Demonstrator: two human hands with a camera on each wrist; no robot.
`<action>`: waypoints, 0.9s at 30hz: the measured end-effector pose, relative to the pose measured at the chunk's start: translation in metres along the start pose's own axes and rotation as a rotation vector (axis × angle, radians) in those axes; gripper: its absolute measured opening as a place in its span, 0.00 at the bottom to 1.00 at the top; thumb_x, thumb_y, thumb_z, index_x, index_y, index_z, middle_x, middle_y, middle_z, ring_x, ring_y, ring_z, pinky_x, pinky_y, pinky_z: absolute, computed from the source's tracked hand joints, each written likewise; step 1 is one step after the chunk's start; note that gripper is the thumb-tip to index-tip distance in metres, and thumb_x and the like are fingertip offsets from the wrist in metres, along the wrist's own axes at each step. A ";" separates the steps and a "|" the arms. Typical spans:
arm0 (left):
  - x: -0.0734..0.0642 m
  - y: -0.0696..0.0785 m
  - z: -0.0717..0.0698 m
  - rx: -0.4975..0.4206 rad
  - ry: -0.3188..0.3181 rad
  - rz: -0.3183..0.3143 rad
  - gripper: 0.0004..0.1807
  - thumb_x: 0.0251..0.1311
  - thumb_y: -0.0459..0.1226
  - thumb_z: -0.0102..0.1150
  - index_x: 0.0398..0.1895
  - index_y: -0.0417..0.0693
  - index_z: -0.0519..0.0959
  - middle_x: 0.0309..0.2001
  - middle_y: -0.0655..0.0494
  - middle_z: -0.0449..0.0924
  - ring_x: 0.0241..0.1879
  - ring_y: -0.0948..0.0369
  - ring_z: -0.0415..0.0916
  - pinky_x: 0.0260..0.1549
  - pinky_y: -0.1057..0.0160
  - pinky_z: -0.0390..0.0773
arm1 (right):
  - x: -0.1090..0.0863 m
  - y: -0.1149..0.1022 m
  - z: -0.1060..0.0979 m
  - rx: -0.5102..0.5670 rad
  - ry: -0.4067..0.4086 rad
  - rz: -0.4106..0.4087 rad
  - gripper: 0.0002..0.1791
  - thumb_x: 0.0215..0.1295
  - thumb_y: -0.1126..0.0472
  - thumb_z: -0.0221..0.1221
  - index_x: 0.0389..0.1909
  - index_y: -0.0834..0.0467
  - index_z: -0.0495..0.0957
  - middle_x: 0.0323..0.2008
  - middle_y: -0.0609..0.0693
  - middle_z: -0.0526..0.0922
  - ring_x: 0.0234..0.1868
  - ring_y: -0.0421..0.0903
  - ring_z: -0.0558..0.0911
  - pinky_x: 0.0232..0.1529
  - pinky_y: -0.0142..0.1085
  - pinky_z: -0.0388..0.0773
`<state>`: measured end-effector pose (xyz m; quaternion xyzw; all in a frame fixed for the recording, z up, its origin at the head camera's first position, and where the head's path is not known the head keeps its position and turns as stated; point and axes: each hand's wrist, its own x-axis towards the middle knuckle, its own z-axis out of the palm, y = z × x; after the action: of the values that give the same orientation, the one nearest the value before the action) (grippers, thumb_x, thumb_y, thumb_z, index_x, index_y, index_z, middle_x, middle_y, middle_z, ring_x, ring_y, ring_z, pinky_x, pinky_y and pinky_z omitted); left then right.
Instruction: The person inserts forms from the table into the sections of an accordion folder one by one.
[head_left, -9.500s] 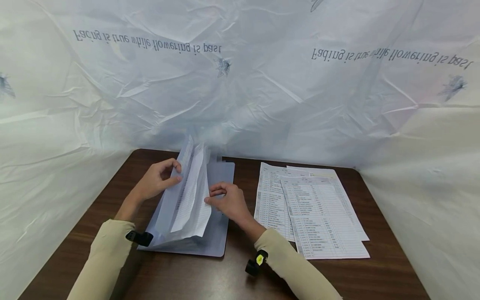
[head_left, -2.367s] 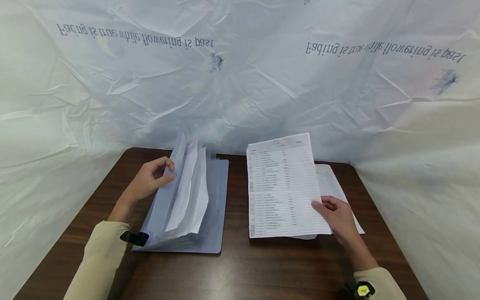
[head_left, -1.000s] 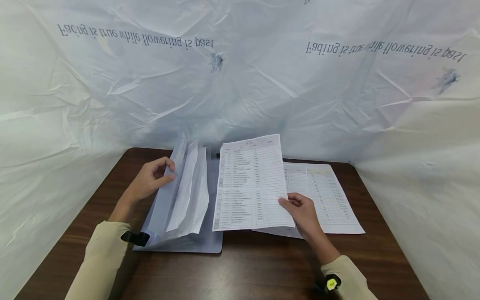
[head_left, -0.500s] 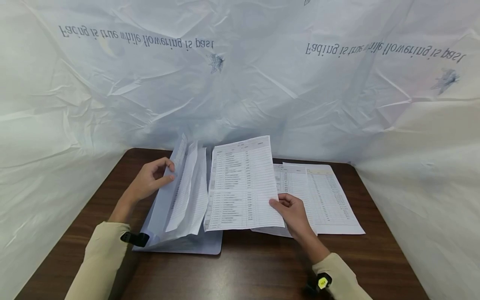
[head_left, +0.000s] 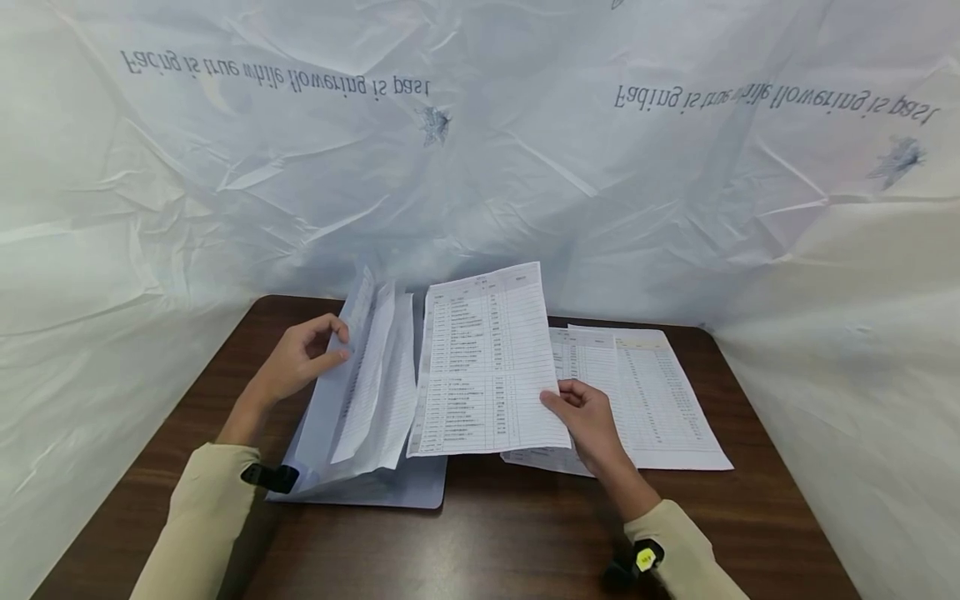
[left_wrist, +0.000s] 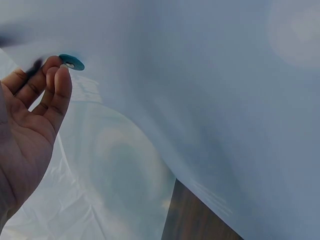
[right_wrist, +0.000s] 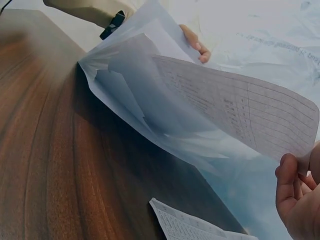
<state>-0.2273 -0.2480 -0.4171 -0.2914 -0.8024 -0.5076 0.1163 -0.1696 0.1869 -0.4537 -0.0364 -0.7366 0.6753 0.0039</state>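
Observation:
A pale blue plastic document folder (head_left: 420, 492) lies at the left of the table, its cover raised and several printed sheets (head_left: 375, 392) standing inside. My left hand (head_left: 303, 358) holds that cover's edge between thumb and fingers. In the left wrist view, the fingertips are at a teal round button (left_wrist: 72, 62) on the plastic. My right hand (head_left: 588, 421) pinches the right edge of a printed table sheet (head_left: 487, 358), held up tilted. The sheet's left side overlaps the folder's opening. In the right wrist view, the sheet (right_wrist: 225, 105) bends as its far end reaches between the folder's layers.
More printed sheets (head_left: 660, 400) lie overlapping on the right of the dark wooden table (head_left: 487, 533), partly behind the right hand. White plastic sheeting (head_left: 510, 192) with lettering hangs close behind the table and along both sides.
The right hand left the folder's inner papers, took a printed sheet from the right pile and carried it left to the folder. The left hand has kept its hold on the cover.

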 end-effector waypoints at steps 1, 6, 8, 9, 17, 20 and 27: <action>0.000 0.000 0.000 0.000 0.001 0.000 0.08 0.63 0.24 0.62 0.43 0.39 0.76 0.40 0.49 0.75 0.33 0.63 0.74 0.31 0.68 0.76 | 0.000 0.000 -0.001 0.001 0.002 0.003 0.16 0.68 0.65 0.65 0.51 0.71 0.78 0.38 0.58 0.83 0.33 0.45 0.85 0.32 0.35 0.83; 0.000 0.001 0.000 -0.002 0.002 -0.002 0.08 0.62 0.24 0.62 0.42 0.38 0.76 0.40 0.48 0.75 0.34 0.63 0.74 0.32 0.68 0.77 | 0.001 -0.001 -0.003 0.005 0.017 0.010 0.17 0.68 0.64 0.65 0.52 0.70 0.78 0.38 0.57 0.83 0.34 0.45 0.85 0.33 0.34 0.83; 0.000 0.001 0.000 -0.005 0.003 -0.006 0.08 0.63 0.24 0.62 0.42 0.38 0.76 0.40 0.48 0.75 0.34 0.63 0.74 0.32 0.68 0.77 | 0.001 -0.001 -0.002 0.009 0.007 0.012 0.17 0.69 0.64 0.65 0.52 0.70 0.78 0.39 0.57 0.83 0.34 0.45 0.85 0.33 0.34 0.83; 0.000 0.002 0.000 -0.005 0.004 -0.007 0.08 0.63 0.24 0.62 0.42 0.38 0.76 0.40 0.48 0.75 0.34 0.63 0.74 0.32 0.68 0.76 | 0.001 0.000 -0.002 0.011 0.002 0.013 0.17 0.69 0.64 0.65 0.52 0.71 0.78 0.39 0.57 0.83 0.34 0.45 0.85 0.33 0.34 0.83; 0.000 0.002 0.000 0.006 -0.001 -0.014 0.08 0.63 0.24 0.62 0.43 0.38 0.76 0.40 0.48 0.75 0.34 0.63 0.75 0.33 0.68 0.77 | 0.001 0.006 0.007 0.051 -0.008 0.029 0.15 0.68 0.67 0.64 0.51 0.70 0.79 0.37 0.56 0.83 0.33 0.46 0.84 0.32 0.35 0.82; 0.000 0.002 0.000 0.003 -0.001 -0.012 0.08 0.63 0.24 0.61 0.43 0.38 0.76 0.40 0.48 0.75 0.34 0.63 0.75 0.32 0.68 0.77 | 0.001 0.008 0.011 0.044 -0.006 0.024 0.14 0.68 0.67 0.64 0.50 0.70 0.79 0.36 0.56 0.84 0.33 0.46 0.84 0.32 0.35 0.81; 0.001 0.001 0.001 0.000 0.000 -0.009 0.08 0.63 0.24 0.61 0.43 0.38 0.76 0.40 0.48 0.75 0.33 0.63 0.75 0.32 0.68 0.76 | -0.001 0.011 0.021 0.045 -0.022 0.014 0.13 0.67 0.67 0.65 0.49 0.69 0.80 0.36 0.57 0.85 0.33 0.47 0.84 0.33 0.35 0.81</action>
<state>-0.2269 -0.2466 -0.4162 -0.2876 -0.8038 -0.5082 0.1140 -0.1691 0.1672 -0.4661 -0.0339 -0.7209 0.6922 -0.0082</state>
